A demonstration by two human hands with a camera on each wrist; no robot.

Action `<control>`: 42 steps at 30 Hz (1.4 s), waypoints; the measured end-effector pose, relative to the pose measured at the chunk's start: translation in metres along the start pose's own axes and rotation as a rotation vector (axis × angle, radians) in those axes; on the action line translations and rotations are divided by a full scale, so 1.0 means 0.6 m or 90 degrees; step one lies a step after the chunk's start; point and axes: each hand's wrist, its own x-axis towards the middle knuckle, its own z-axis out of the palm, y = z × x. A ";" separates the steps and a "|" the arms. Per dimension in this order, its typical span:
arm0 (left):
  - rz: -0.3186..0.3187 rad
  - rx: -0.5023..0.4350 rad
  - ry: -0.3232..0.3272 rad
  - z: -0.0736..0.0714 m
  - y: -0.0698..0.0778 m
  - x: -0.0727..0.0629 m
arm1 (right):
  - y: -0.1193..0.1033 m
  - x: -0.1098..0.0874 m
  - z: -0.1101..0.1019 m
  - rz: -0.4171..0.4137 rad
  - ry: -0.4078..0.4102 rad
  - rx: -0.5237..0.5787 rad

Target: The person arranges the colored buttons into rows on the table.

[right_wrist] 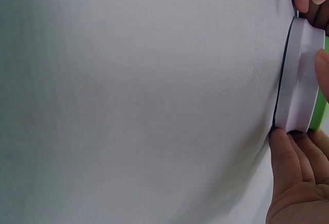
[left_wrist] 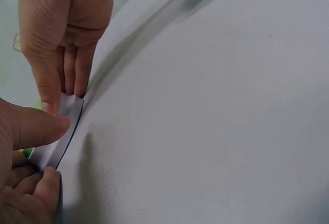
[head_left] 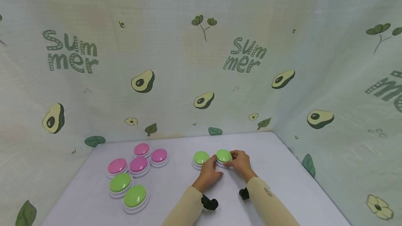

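Note:
Two push buttons with green domes and white bases stand side by side at the back right of the table in the head view. My right hand [head_left: 241, 164] holds the right-hand green button [head_left: 223, 155], its thumb at the front of the base and its fingers along the right side. From the other side, fingers of my left hand [head_left: 208, 175] touch that base, the thumb stretched out. Left of this hand is the second green button [head_left: 201, 157], partly covered by it. In the right wrist view, the held button's white base [right_wrist: 300, 75] shows edge-on between both hands.
On the left of the white table [head_left: 176, 191] are several pink buttons [head_left: 139, 165], with two more green buttons [head_left: 135, 196] in front of them. A printed cloth [head_left: 176, 62] hangs behind the table and along its right side.

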 end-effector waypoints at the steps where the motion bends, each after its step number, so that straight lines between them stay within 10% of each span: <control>1: 0.002 0.001 0.000 0.000 0.000 -0.002 | -0.001 -0.001 -0.001 0.001 0.002 -0.003; 42: -0.021 -0.014 -0.040 -0.015 -0.005 -0.060 | -0.025 -0.036 -0.002 -0.006 0.003 -0.107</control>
